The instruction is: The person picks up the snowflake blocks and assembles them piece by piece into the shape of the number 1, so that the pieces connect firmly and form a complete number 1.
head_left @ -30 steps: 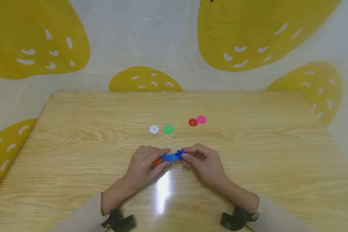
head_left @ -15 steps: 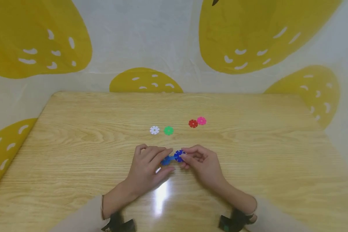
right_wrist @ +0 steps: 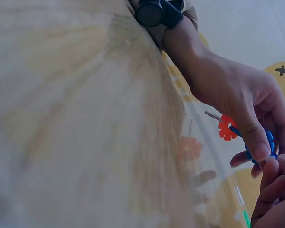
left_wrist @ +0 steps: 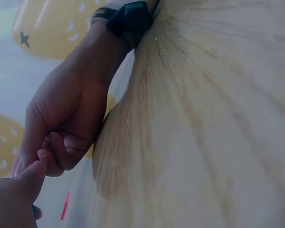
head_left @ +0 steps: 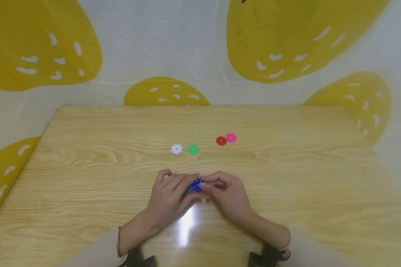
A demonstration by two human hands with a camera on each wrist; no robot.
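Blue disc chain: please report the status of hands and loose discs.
Left hand grips blue disc chain; right hand pinches its end. White disc, green disc lie beyond, apart.

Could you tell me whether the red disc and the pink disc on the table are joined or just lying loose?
Cannot tell. The red disc and pink disc lie flat with rims touching or overlapping, too small to show whether they interlock.

Four small discs lie beyond the green disc (head_left: 193,149) area: white disc (head_left: 176,149) left, red disc (head_left: 221,141) and pink disc (head_left: 231,137) right; wooden table (head_left: 287,193) bare either side
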